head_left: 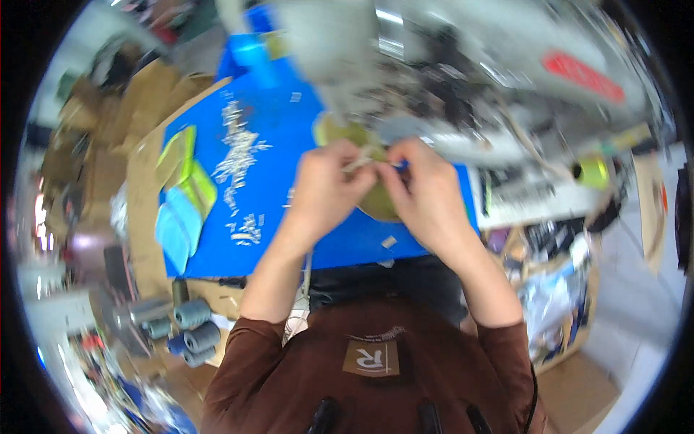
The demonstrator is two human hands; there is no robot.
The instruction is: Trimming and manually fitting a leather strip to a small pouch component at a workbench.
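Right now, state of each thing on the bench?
Left hand: pinching a small pale strip at the fingertips.
Right hand: closed on the same strip, fingertips against the left's.
Olive fabric: flat under both hands, mostly hidden.
Sewing machine: above the hands, blurred.
Blue mat: flat, strewn with small pale pieces.
Green and blue patches: lying loosely overlapped at the mat's left edge.
Thread cones: lying on their sides.

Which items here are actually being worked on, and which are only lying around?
In hand:
left hand
right hand
small pale strip
olive-green fabric piece

Lying about:
scattered pale strips
green and blue fabric pieces
grey thread cones
blue table
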